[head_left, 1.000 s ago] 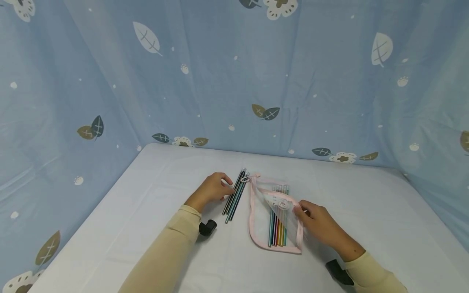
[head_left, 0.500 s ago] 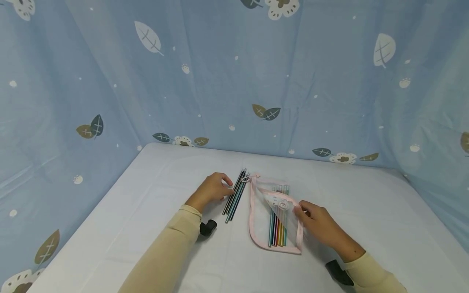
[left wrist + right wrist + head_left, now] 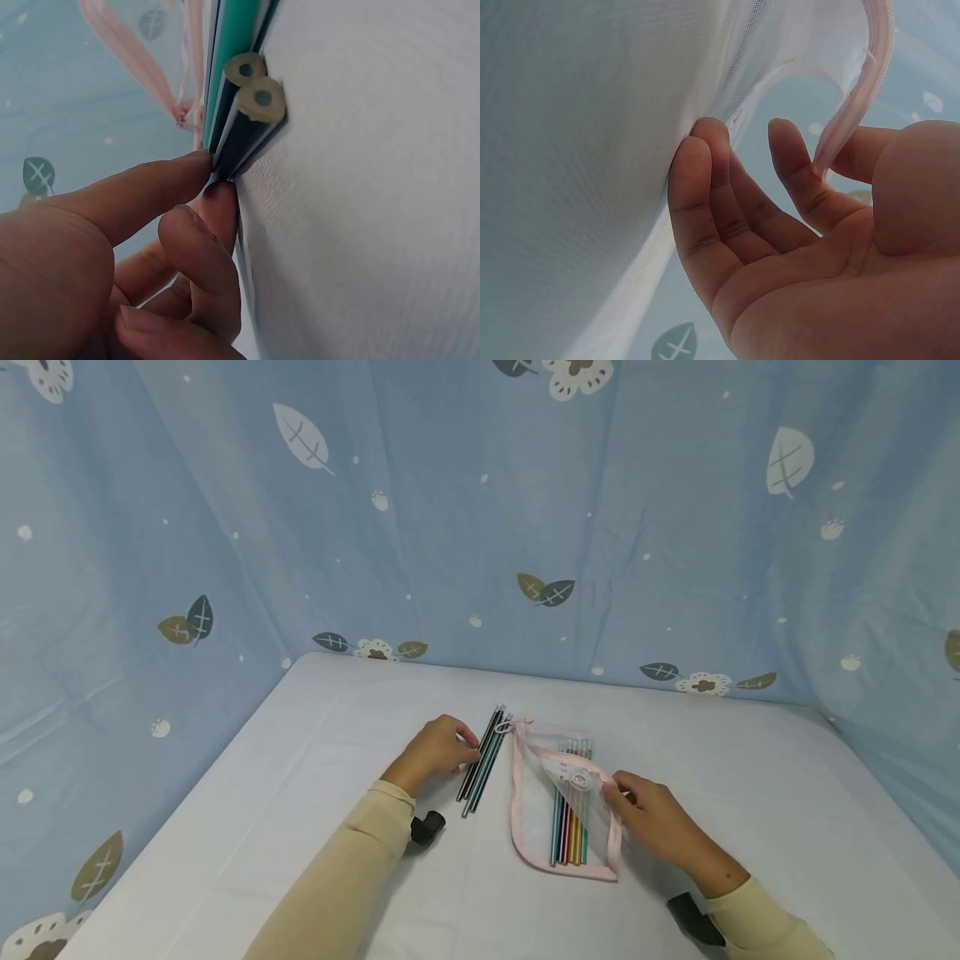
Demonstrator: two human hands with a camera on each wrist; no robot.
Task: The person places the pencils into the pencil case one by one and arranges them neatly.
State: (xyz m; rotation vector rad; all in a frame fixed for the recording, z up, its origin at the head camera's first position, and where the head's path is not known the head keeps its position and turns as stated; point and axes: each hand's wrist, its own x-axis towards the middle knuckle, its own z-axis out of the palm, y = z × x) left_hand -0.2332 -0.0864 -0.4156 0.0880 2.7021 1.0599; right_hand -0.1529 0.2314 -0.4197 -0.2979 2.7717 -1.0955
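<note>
A loose bundle of several dark and teal pencils (image 3: pixel 485 768) lies on the table, left of a see-through mesh pouch (image 3: pixel 525 847) with pink trim. My left hand (image 3: pixel 435 748) pinches a dark pencil (image 3: pixel 238 139) at the bundle's left side between thumb and finger. In the left wrist view, two flat pencil ends show wood and a dark core. With thumb and index finger, my right hand (image 3: pixel 660 822) holds up the pouch's pink-edged flap (image 3: pixel 866 82); its other fingers curve against the mesh. Several coloured pencils (image 3: pixel 567 839) lie side by side inside the pouch, partly behind the flap.
A white cloth covers the table (image 3: pixel 322 718), and a blue patterned curtain (image 3: pixel 450 527) hangs round its back and sides. A pale cord (image 3: pixel 504 727) at the pouch's top left corner touches the bundle. Black wrist cameras (image 3: pixel 427 828) sit under both wrists.
The left hand's fingertips have closed together at the bundle, where they stood slightly apart before. The right hand, the pouch and the pencils inside it look unmoved.
</note>
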